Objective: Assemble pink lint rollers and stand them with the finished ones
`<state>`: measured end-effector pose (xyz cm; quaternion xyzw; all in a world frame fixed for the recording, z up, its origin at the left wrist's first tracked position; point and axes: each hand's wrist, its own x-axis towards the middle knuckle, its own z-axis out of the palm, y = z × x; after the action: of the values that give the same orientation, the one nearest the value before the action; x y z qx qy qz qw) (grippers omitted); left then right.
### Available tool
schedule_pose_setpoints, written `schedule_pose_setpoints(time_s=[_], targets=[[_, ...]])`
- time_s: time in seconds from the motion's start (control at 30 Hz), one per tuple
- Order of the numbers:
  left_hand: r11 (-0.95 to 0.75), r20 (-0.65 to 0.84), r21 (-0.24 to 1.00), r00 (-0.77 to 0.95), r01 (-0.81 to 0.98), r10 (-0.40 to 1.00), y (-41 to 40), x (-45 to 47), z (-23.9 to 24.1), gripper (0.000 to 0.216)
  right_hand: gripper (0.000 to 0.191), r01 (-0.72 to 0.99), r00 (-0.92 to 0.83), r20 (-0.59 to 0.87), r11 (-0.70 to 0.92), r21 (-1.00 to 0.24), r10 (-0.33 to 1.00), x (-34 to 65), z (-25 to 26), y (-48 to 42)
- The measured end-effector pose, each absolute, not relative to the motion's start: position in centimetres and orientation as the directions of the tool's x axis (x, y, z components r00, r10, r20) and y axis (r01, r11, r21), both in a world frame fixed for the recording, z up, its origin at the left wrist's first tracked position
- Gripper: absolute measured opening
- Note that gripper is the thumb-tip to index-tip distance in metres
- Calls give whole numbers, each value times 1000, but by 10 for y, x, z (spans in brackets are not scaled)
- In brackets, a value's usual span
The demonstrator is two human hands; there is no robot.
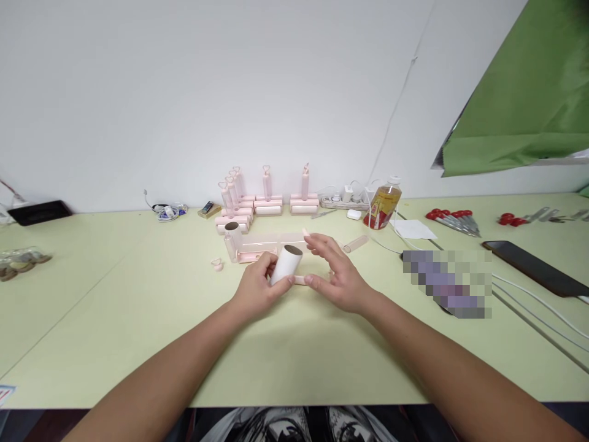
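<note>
My left hand (257,288) is wrapped around a white lint-roller refill (288,264), which is tilted with its brown cardboard core facing up. The left thumb also reaches a pale pink plastic frame (300,280). My right hand (338,276) spans that frame, thumb at its near bar and fingertips by its far end; much of it is hidden by the hands. Behind lie another refill roll standing on end (233,232), a pink roller part (255,256), clear pinkish covers (262,240), a clear tube (356,244) and a small heart-topped piece (217,264).
Several pink lint rollers with heart-topped handles (267,184) stand along the wall. At right are a drink bottle (384,202), a power strip (345,204), white paper (414,229), red-handled tools (453,221), a phone (538,267) and cables. Another dark device (40,213) lies far left.
</note>
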<state>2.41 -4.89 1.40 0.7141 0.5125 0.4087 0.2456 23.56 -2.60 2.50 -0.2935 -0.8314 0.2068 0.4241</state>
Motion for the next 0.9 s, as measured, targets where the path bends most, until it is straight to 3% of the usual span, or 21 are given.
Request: schedule_pose_setpoints(time_s=[0.1,0.2,0.53,0.9], targets=[[-339,300,762,163,552,940,-49,25,13,29,69,232,-531,560,745,-625,636,232,24,-33],[-333,291,765,165,552,942,-48,25,13,30,72,261,-550,530,735,-625,646,230,23,-35],[-347,308,767,164,540,937,-48,25,11,32,56,411,-529,604,803,-432,596,227,22,-32],[-368,325,773,176,516,929,-51,25,14,36,63,286,-482,564,729,-622,671,226,13,-34]])
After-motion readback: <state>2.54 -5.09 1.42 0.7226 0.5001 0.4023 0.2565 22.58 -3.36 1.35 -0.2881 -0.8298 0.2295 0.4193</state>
